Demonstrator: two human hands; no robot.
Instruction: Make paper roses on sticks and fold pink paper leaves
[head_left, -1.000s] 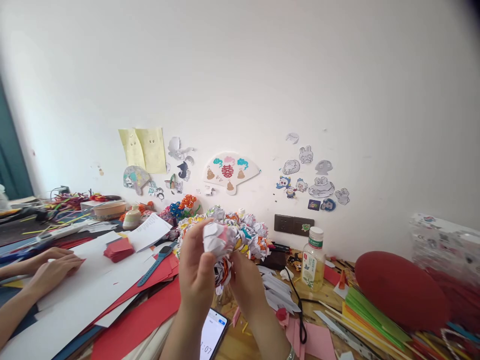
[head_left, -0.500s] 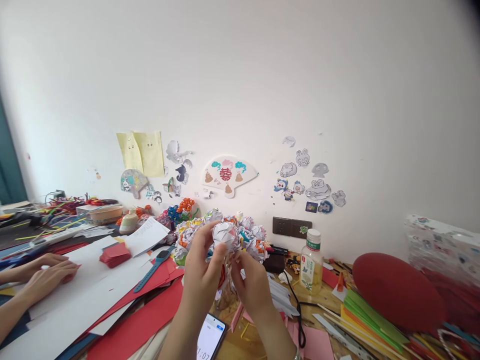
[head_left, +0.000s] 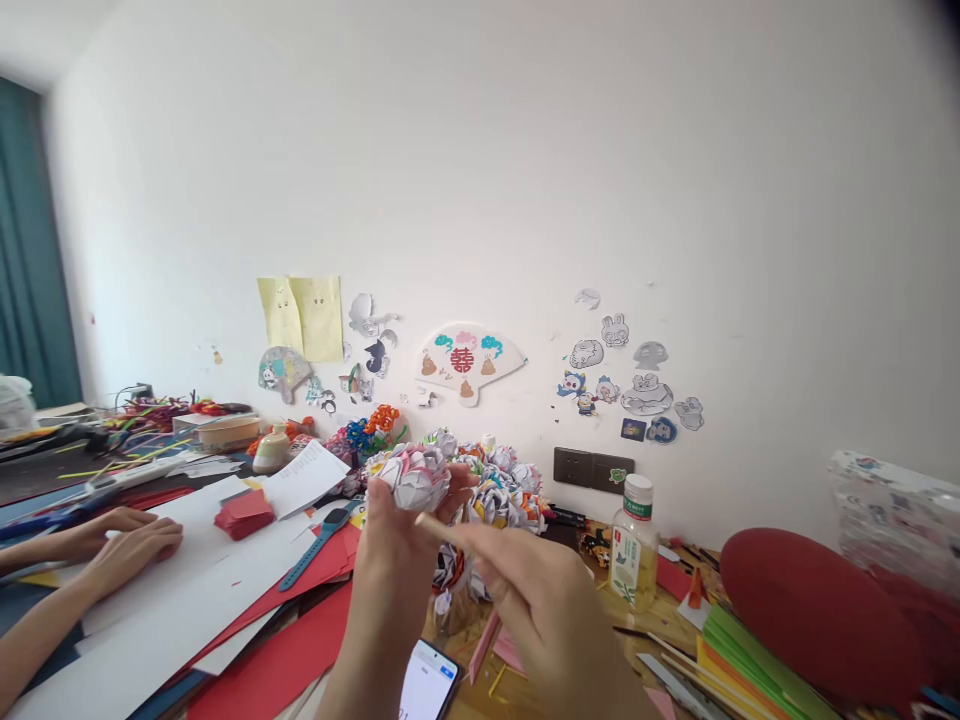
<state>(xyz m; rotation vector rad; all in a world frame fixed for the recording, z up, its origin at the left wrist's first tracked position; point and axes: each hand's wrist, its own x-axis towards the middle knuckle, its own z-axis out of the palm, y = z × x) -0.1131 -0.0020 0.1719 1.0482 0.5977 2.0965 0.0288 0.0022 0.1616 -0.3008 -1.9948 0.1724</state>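
Nearest, at 6 o'clock on the bench (head_left: 469,702): phone (head_left: 429,682), screen lit, beside red paper (head_left: 270,655) spreading toward 8 o'clock.

Just above, left hand (head_left: 386,570) raised, grip closed from below round a paper flower (head_left: 414,478), a crumpled white ball with red and pink streaks, held in the air clear of the bench. At 4 o'clock of the flower, right hand (head_left: 551,610), grip narrow, pinching a thin stick (head_left: 450,530) whose free tip points toward 10 o'clock at the flower's underside; touching or not, cannot tell.

Probably very light, soft and easily crushed or torn; best held loosely at the base, never by squeezing the petals. Stick likely stiff but thin, so best pinched close to the working end.

At 9 o'clock, a co-worker's hands (head_left: 131,535) flat on white sheets. Behind the flower, a bouquet (head_left: 502,495) of similar paper blooms; at 3 o'clock, a bottle (head_left: 634,545). Farthest, at 12 o'clock, a fan cut-out (head_left: 466,358) on the wall (head_left: 525,200).
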